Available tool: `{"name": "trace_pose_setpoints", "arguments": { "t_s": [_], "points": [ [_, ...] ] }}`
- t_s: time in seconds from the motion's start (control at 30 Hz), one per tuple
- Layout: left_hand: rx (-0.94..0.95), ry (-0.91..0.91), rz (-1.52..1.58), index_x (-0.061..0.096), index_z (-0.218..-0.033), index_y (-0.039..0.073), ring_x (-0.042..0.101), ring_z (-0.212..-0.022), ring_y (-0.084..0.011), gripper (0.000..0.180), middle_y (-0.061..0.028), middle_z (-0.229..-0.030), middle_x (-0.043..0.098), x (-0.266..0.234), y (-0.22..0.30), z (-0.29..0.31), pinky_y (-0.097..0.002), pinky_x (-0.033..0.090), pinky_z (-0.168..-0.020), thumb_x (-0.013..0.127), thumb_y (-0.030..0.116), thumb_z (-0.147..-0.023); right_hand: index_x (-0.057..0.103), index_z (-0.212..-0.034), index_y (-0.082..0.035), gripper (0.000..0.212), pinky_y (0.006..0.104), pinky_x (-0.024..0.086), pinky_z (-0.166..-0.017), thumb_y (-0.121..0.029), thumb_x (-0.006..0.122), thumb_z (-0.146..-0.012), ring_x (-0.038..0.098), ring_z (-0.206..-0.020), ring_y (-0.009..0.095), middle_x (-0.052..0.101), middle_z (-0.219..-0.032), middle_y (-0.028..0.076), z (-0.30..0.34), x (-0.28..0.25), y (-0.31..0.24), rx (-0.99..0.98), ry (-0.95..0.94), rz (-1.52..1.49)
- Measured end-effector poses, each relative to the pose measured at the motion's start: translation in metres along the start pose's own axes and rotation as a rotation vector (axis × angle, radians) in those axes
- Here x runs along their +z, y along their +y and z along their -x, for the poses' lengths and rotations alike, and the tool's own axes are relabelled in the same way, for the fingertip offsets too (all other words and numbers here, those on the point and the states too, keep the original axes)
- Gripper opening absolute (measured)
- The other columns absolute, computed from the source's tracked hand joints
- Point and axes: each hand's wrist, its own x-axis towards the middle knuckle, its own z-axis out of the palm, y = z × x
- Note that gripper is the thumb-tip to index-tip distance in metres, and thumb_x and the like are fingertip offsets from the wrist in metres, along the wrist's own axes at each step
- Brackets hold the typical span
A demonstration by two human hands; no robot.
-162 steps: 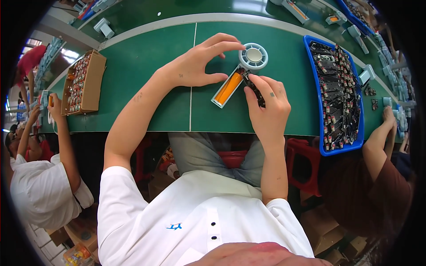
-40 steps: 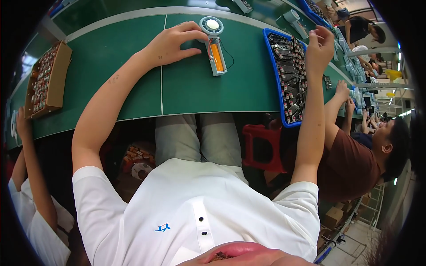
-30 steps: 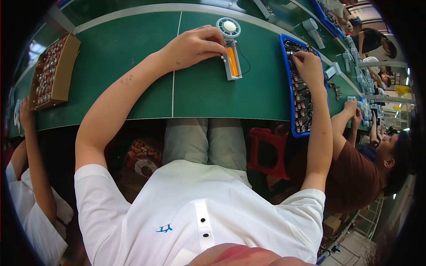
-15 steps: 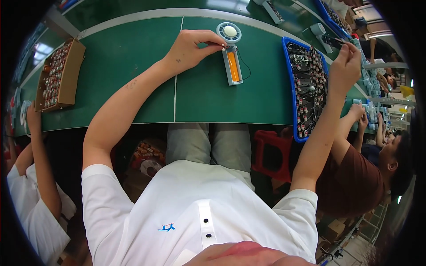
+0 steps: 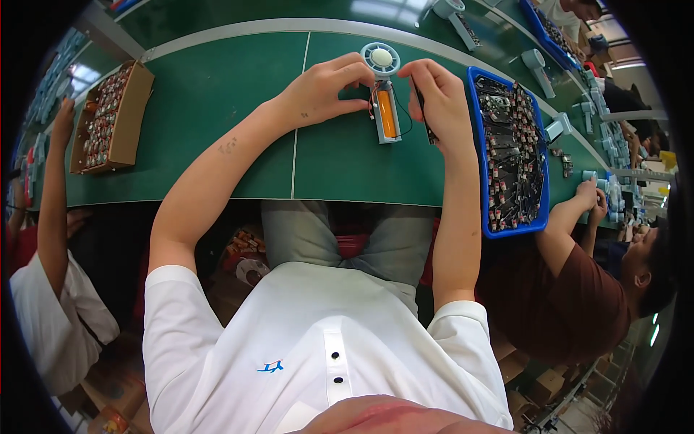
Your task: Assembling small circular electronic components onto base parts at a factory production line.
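A small light-blue handheld fan (image 5: 380, 58) lies on the green table with its handle pointing toward me. Inside the opened handle is an orange cylindrical battery (image 5: 388, 114), with thin red and black wires beside it. My left hand (image 5: 334, 88) is at the left side of the fan's neck, its thumb and index finger apart, their tips close to the wires. In my right hand (image 5: 444, 105) is a thin black circuit board (image 5: 423, 116), gripped just right of the handle. Its far end is partly covered by my fingers.
A blue tray (image 5: 486, 170) of similar black boards stands at my right. At the left is a cardboard box (image 5: 129, 130) of small round metallic parts. More fans (image 5: 536, 69) lie beyond the rail (image 5: 238, 27). Co-workers sit on both sides, one in a brown shirt (image 5: 578, 304).
My right hand has come left from above the blue tray to the fan, bringing the circuit board. My left thumb and index finger have parted from their pinch at the fan's neck.
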Motion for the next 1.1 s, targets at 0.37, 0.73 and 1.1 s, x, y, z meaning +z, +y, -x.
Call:
{"name": "trace_pose_setpoints", "arguments": {
  "t_s": [0.37, 0.73, 1.1],
  "points": [
    [0.261, -0.061, -0.278, 0.069, -0.092, 0.007, 0.057, -0.068, -0.0191, 0.019, -0.0036, -0.096, 0.064, -0.005, -0.007, 0.002, -0.0284, 0.048, -0.061, 0.081, 0.002, -0.078, 0.073, -0.09, -0.001, 0.006, 0.0268, 0.041, -0.054, -0.005, 0.075, -0.086, 0.05, -0.058, 0.014, 0.059, -0.077, 0.003, 0.024, 0.016, 0.02, -0.399, -0.007, 0.624],
    [0.388, 0.033, -0.403, 0.067, -0.093, 0.012, 0.062, -0.072, -0.0154, 0.02, -0.0014, -0.095, 0.062, 0.005, -0.002, 0.007, -0.0265, 0.05, -0.057, 0.08, 0.006, -0.079, 0.068, -0.087, 0.001, 0.006, 0.0277, 0.04, -0.054, -0.004, 0.072, -0.088, 0.048, -0.058, 0.015, 0.059, -0.079, 0.004, 0.022, 0.012, 0.031, -0.274, -0.043, 0.36],
    [-0.075, -0.002, 0.265, 0.067, -0.106, 0.005, 0.062, -0.071, -0.0211, 0.032, -0.0096, -0.097, 0.069, 0.005, 0.008, 0.006, -0.0267, 0.054, -0.064, 0.08, 0.0, -0.078, 0.066, -0.087, 0.0, 0.006, 0.0272, 0.038, -0.054, -0.004, 0.067, -0.092, 0.044, -0.06, 0.014, 0.057, -0.078, 0.004, 0.015, 0.007, 0.031, -0.123, 0.147, 0.141]
  ]
}}
